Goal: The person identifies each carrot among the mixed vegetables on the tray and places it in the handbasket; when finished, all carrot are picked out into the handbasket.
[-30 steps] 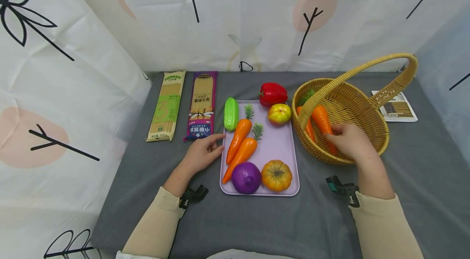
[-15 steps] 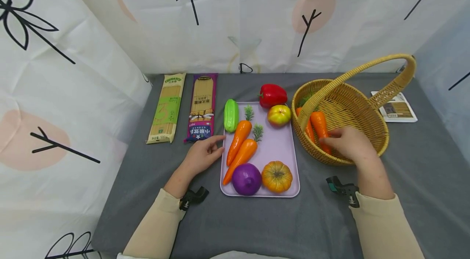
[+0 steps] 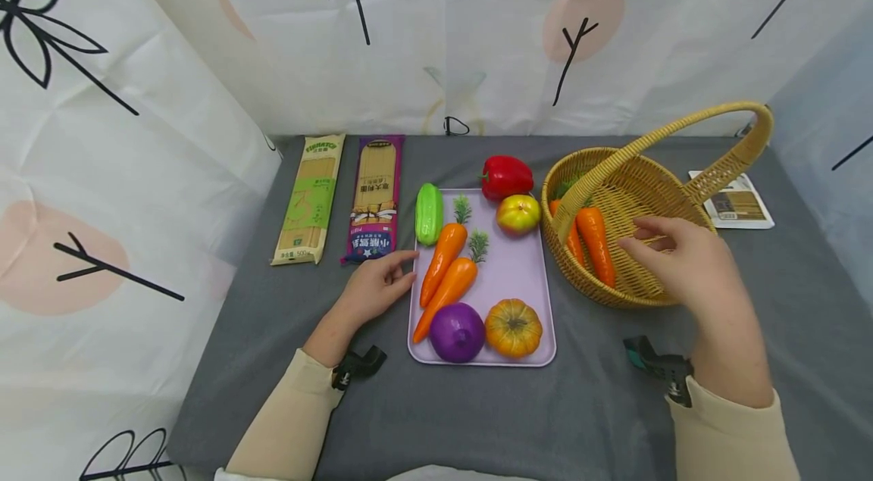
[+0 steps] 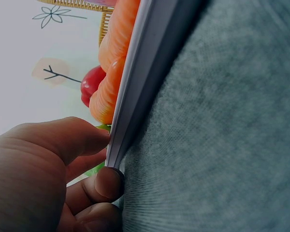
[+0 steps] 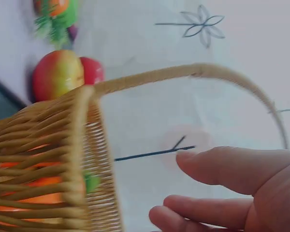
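In the head view my left hand [image 3: 373, 288] rests at the left edge of a lilac tray [image 3: 508, 254], with thumb and index fingertips touching its rim; the left wrist view shows this contact close up. On the tray lie two carrots [image 3: 445, 257], a purple onion-like vegetable [image 3: 457, 332], a small pumpkin [image 3: 514, 327] and a red-yellow apple-like fruit [image 3: 518, 214]. My right hand [image 3: 696, 261] is above the near right rim of a wicker basket [image 3: 634, 185], holding nothing, thumb and fingers apart. Orange carrots [image 3: 596, 245] lie inside the basket on its left.
A cucumber [image 3: 429, 214] and a red bell pepper [image 3: 508, 176] lie at the tray's far corners. Two noodle packs [image 3: 310, 197] are at the back left. The basket's tall handle [image 3: 682, 121] arches up; a white packet [image 3: 743, 202] lies behind it.
My right hand has let go of a carrot inside the basket and moved up and right, toward me. The carrot now lies beside the others. My left hand has stayed put.
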Motion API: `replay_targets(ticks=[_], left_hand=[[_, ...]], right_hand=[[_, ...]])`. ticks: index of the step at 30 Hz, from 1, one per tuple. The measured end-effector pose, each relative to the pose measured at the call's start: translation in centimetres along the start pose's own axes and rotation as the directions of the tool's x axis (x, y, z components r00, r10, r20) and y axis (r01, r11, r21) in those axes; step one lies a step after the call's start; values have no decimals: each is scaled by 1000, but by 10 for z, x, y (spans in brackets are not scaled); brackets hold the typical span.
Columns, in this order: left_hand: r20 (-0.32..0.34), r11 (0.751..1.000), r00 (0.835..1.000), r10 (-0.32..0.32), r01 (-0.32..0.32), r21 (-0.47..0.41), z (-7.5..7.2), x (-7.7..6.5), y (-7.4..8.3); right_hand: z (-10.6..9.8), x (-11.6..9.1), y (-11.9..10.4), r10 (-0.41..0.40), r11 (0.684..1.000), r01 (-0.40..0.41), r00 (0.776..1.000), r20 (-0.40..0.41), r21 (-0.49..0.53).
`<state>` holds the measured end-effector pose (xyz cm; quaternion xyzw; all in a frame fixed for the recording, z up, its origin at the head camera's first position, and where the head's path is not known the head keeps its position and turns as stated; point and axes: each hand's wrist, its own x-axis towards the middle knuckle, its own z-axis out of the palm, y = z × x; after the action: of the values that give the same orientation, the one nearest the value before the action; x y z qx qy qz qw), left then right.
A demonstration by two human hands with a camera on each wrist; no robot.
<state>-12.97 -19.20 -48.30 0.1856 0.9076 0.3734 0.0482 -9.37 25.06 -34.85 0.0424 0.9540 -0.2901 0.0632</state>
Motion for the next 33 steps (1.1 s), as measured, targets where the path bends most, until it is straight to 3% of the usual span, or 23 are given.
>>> replay_targets(ticks=[10, 16, 26, 33], left_hand=[[7, 1000, 1000, 0, 0, -5, 1, 0, -1], [4, 1000, 1000, 0, 0, -1, 0, 1, -1], [8, 1000, 1000, -14, 14, 4, -2, 0, 0], [11, 1000, 1000, -22, 22, -12, 0, 0, 0]], right_hand=[[-10, -37, -23, -57, 997, 67, 980, -193, 42], [-6, -48, -33, -199, 970, 232, 926, -320, 70], [-3, -50, -51, -351, 905, 415, 854, -383, 96], [1, -46, -70, -453, 831, 542, 791, -412, 125]])
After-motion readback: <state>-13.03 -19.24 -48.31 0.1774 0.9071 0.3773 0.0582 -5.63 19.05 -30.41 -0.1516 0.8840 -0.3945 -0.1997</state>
